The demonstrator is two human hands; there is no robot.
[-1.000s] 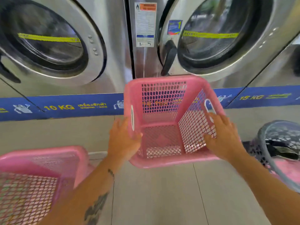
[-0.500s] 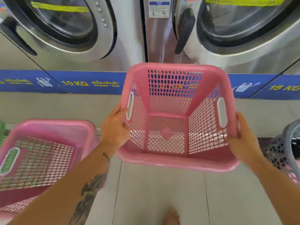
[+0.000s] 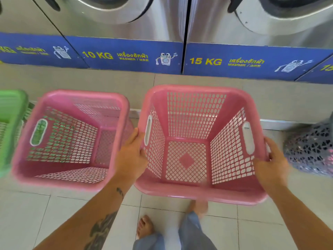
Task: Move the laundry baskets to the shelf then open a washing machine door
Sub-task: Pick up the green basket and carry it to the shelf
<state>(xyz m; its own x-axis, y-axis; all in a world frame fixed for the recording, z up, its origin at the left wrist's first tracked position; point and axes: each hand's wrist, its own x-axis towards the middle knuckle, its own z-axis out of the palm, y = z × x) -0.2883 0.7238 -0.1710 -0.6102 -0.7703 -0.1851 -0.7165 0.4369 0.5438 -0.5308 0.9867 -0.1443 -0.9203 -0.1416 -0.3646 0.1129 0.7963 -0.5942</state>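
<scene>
At the bottom edge, a bare foot stands on the pale floor tiles, with blue trouser legs beside it; a second foot further forward is blurred. The left forearm carries dark tattoos and runs up to the left hand, which is closed on the left wall of the held basket, thumb on the outside near the rim and fingers wrapped against the mesh just below the white handle slot. The right hand grips the opposite wall the same way, fingers curled over the outside beside the right handle slot. The pink basket hangs between the two hands above the floor, open side up and empty, its mesh bottom showing a solid diamond in the middle.

Just left of it sits a second basket, also pink and empty, its right rim close to the left hand. A green basket touches its far left side, cut off by the frame. At the right edge stands a grey basket with cut-out walls, something pink inside.

Beyond the baskets runs a blue strip marked 10 KG and 15 KG, at the foot of the steel washers, whose round doors are shut and cut off at the top.
</scene>
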